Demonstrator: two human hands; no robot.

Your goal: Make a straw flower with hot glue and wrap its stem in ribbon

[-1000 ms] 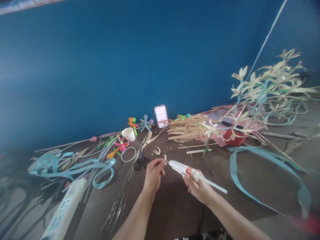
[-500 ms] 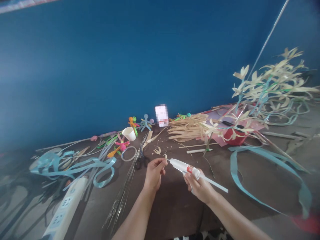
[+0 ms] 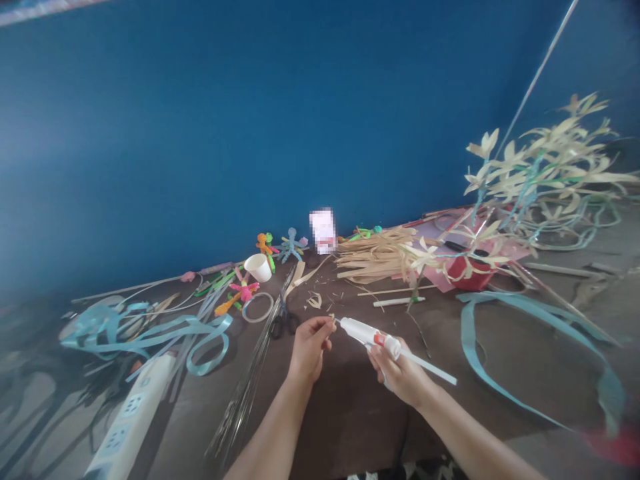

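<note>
My right hand is closed round a white hot glue gun with a red part on its side. A glue stick juts out of its rear end. My left hand pinches a tiny pale piece between thumb and fingers, right at the gun's nozzle tip. Whether nozzle and piece touch, I cannot tell. Just left of my left hand lie dark-handled scissors, beside a bundle of thin wires.
A power strip lies front left, near light blue ribbon. Behind are a white paper cup, a tape ring and pale husk strips. Cream-coloured flowers stand at right; another blue ribbon loops nearer.
The pale piece in my left fingers has turned slightly and sits a little lower at the nozzle. Both hands have otherwise hardly moved.
</note>
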